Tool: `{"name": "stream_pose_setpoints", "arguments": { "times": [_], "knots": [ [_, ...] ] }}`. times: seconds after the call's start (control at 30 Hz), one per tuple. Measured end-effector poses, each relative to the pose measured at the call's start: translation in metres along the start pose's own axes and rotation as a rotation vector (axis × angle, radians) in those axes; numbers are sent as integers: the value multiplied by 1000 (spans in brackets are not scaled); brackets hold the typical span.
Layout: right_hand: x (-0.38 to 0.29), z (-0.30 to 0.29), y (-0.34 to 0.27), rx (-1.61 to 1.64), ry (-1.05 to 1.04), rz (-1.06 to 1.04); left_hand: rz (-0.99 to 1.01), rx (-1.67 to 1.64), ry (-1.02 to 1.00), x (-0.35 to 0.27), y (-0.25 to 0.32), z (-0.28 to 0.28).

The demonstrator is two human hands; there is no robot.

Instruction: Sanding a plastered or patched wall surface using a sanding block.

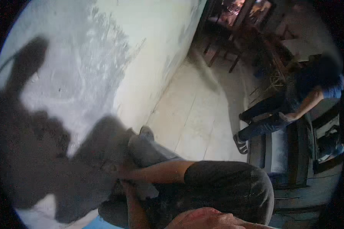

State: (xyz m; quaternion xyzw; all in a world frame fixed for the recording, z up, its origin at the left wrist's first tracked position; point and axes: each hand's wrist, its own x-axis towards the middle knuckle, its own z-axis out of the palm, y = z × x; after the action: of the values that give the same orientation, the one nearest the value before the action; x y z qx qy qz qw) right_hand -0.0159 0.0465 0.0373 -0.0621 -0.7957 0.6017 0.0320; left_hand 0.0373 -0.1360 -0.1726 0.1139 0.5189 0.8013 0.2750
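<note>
At the bottom edge a blurred hand [206,220], probably my right hand, lies close to a bent leg in dark shorts [229,183]. Its fingers are too smeared to make out, and no held object shows. My left hand is out of view. A bare lower leg [160,171] runs left from the shorts' hem, and a second bare shin [136,206] shows below it. Both run into deep shade, where the feet are hidden. Beyond them lies a grey shape [149,151], perhaps a trouser leg or shoe. A bit of blue material [101,223] shows at the lower left.
A pale, stained wall [152,43] rises at the left, with a large dark shadow [60,171] beside it. Pale tiles [195,120] cover the floor. Another person in jeans [263,124] and sandals is at the right. Wooden furniture [223,45] stands at the back.
</note>
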Motion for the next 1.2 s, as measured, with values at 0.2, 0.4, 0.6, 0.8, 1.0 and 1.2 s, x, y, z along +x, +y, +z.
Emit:
{"name": "stream_pose_setpoints", "arguments": {
  "times": [0.2,0.4,0.6,0.8,1.0,1.2],
  "knots": [
    [-10,-21,-54,-325,-199,-78,162,-69,-142,64,36,40],
    [-26,-32,-114,-521,-427,-85,231,-81,-166,64,48,29],
    [-16,-34,-120,-241,-457,-41,268,-97,-164,68,52,51],
    [-13,-25,-105,-43,-443,-26,370,-149,-228,83,71,77],
    [-17,9,-91,196,-494,24,398,-160,-208,73,82,53],
    [9,49,-35,-505,-17,-116,303,-171,-173,66,64,56]
  ]
}}
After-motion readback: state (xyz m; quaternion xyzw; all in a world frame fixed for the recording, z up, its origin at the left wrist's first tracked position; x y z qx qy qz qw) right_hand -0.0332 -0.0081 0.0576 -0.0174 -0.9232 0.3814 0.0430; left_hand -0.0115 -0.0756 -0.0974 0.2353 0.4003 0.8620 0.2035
